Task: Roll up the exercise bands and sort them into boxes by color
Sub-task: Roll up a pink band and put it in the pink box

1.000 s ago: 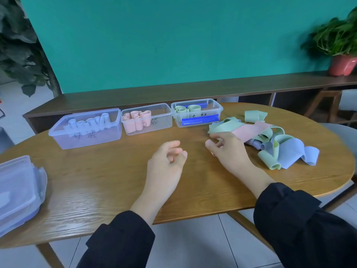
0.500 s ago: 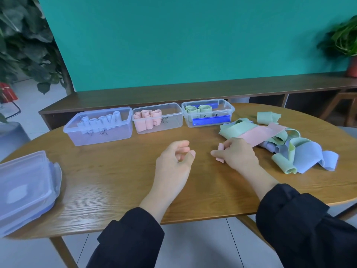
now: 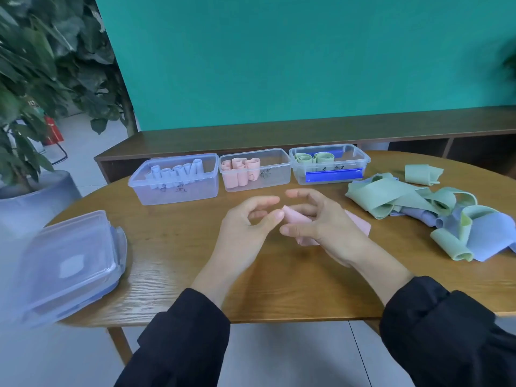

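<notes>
Both hands hover close together over the middle of the wooden table (image 3: pixel 167 241), forearms in dark sleeves coming up from the bottom edge. The right hand (image 3: pixel 324 227) lies palm inward, its thumb and lower fingers curled round a pink band (image 3: pixel 296 216), while its index finger stretches out straight above. The left hand (image 3: pixel 248 227) faces it with fingers loosely curled; its thumb tip meets the near end of the pink band, but whether it truly pinches the band or merely touches it is hard to tell. The band's far part spreads flat on the table behind the right hand, mostly hidden by it.

At the back stand 3 clear boxes in a row: the left box (image 3: pixel 145 188) holds pale blue rolls, the middle box (image 3: pixel 279 180) pink rolls, the right box (image 3: pixel 360 163) 2 green rolls and a blue strip. Handwriting on the box fronts is too small to read.

To the right lies a loose pile of bands (image 3: pixel 391 196), green and blue tangled together; how many there are cannot be counted, and the pile's far right is cut off by the frame edge. A single green band (image 3: pixel 421 174) sits apart behind it. Stacked clear lids (image 3: pixel 69 261) rest at the table's left edge, blurred.
</notes>
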Demonstrator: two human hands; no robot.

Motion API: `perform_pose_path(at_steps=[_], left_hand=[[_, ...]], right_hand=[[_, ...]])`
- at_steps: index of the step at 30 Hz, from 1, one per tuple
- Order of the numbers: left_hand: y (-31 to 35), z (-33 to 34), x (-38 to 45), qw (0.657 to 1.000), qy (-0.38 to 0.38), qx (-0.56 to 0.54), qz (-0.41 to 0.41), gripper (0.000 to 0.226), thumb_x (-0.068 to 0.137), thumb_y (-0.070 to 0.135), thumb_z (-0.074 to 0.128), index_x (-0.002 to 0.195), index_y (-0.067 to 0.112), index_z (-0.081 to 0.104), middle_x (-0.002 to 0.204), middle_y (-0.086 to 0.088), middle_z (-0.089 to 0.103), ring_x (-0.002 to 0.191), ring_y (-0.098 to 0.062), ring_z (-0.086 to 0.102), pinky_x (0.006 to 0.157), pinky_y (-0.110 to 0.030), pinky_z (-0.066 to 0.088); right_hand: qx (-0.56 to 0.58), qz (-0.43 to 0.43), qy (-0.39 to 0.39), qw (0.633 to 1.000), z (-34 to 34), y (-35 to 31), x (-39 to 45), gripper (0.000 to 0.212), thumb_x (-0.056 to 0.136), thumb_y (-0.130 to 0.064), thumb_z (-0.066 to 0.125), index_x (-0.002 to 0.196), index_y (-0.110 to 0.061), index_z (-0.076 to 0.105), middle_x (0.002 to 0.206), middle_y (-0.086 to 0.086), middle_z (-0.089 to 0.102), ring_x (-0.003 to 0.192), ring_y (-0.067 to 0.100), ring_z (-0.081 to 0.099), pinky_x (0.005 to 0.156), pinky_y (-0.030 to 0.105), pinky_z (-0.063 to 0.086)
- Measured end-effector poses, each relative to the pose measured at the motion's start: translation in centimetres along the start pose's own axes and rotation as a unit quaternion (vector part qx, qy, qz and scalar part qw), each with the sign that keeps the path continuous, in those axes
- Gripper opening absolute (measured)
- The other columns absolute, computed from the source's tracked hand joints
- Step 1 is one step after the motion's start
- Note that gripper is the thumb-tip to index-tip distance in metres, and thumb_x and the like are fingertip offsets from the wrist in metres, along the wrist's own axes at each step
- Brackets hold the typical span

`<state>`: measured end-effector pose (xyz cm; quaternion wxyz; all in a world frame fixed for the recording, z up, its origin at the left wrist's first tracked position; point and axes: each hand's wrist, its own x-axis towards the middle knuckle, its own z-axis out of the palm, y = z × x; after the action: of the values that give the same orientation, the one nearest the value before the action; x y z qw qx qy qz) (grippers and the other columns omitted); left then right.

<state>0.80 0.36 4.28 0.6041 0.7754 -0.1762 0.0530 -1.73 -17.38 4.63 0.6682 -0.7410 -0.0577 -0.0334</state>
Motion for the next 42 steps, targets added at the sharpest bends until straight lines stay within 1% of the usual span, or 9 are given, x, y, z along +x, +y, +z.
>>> perform_pose_path(at_steps=[5,11,16,19,24,27,32,35,42], left_hand=[[0.3,-1.6,-0.5,0.999,0.017,-0.029,-0.011,0.021,0.088,0.022,0.078,0.109,0.024,0.075,0.097,0.012,0.078,0.096,-0.004,0.071,0.090,-0.026,0.054],[1.1,-3.4,-1.6,0.999,-0.010,-0.038,-0.021,0.004,0.085,0.026,0.081,0.088,0.023,0.082,0.086,0.000,0.079,0.089,-0.017,0.074,0.087,-0.031,0.056],[2.1,-4.4,-2.1,0.997,0.037,-0.073,0.000,0.003,0.086,0.014,0.079,0.088,0.013,0.081,0.071,0.008,0.073,0.063,-0.004,0.061,0.062,-0.015,0.047],[2.7,-5.2,-2.2,0.988,0.098,-0.117,0.002,0.003,0.087,0.016,0.078,0.088,0.014,0.080,0.058,0.001,0.060,0.052,-0.010,0.047,0.051,-0.017,0.037],[4.1,-6.0,-2.7,0.971,0.128,-0.198,0.028,0.006,0.093,0.013,0.071,0.090,0.008,0.072,0.082,-0.009,0.076,0.072,-0.022,0.074,0.056,-0.023,0.050],[4.7,-6.6,-3.0,0.967,0.119,-0.224,0.029,0.012,0.098,0.019,0.065,0.098,0.006,0.064,0.086,-0.012,0.077,0.082,-0.030,0.077,0.057,-0.028,0.054],[4.9,-7.4,-3.7,0.970,0.098,-0.222,0.024,0.018,0.102,0.024,0.059,0.105,0.006,0.055,0.090,-0.020,0.076,0.084,-0.033,0.077,0.059,-0.031,0.057],[4.5,-7.9,-4.0,0.973,0.098,-0.209,0.023,0.019,0.103,0.025,0.056,0.103,0.006,0.053,0.087,-0.021,0.076,0.080,-0.031,0.077,0.059,-0.030,0.057],[3.2,-9.1,-4.8,0.978,0.095,-0.186,0.018,0.017,0.096,0.023,0.063,0.089,0.008,0.064,0.071,-0.022,0.071,0.055,-0.027,0.066,0.053,-0.030,0.053]], right_hand=[[0.019,-0.051,-0.021,0.998,1.6,-0.3,0.4,0.078,0.067,-0.002,0.089,0.132,-0.025,0.053,0.113,0.003,0.074,0.101,0.021,0.073,0.087,0.031,0.059],[-0.025,-0.068,-0.031,0.997,2.8,-0.5,0.5,0.072,0.063,-0.013,0.093,0.125,-0.021,0.058,0.107,0.003,0.075,0.098,0.020,0.073,0.091,0.028,0.057],[-0.035,-0.076,-0.050,0.995,3.8,-0.7,0.0,0.029,0.072,-0.009,0.088,0.096,-0.005,0.071,0.083,0.015,0.070,0.072,0.013,0.066,0.069,0.017,0.054],[-0.049,-0.055,-0.069,0.995,4.3,-0.3,-0.2,0.013,0.078,-0.016,0.085,0.079,-0.008,0.075,0.069,0.006,0.062,0.066,0.010,0.057,0.068,0.016,0.048],[-0.058,-0.076,-0.028,0.995,4.9,-1.2,-0.1,0.020,0.093,-0.025,0.072,0.092,-0.005,0.069,0.068,-0.006,0.064,0.049,0.015,0.053,0.050,0.025,0.037],[-0.009,-0.050,-0.065,0.997,5.7,-2.3,-0.5,0.031,0.100,-0.032,0.058,0.109,-0.003,0.054,0.097,0.008,0.072,0.067,0.031,0.074,0.036,0.026,0.043],[0.092,0.004,-0.116,0.989,6.5,-1.8,-0.9,0.053,0.091,-0.049,0.055,0.126,-0.010,0.056,0.123,0.010,0.071,0.109,0.027,0.071,0.069,0.042,0.063],[0.086,0.020,-0.097,0.991,6.6,-0.9,0.2,0.057,0.088,-0.057,0.055,0.125,-0.014,0.063,0.123,0.010,0.070,0.111,0.023,0.070,0.084,0.045,0.061],[-0.019,0.040,-0.029,0.999,6.2,0.9,4.6,0.061,0.085,-0.074,0.051,0.111,-0.024,0.074,0.119,-0.006,0.072,0.116,0.013,0.064,0.096,0.039,0.057]])
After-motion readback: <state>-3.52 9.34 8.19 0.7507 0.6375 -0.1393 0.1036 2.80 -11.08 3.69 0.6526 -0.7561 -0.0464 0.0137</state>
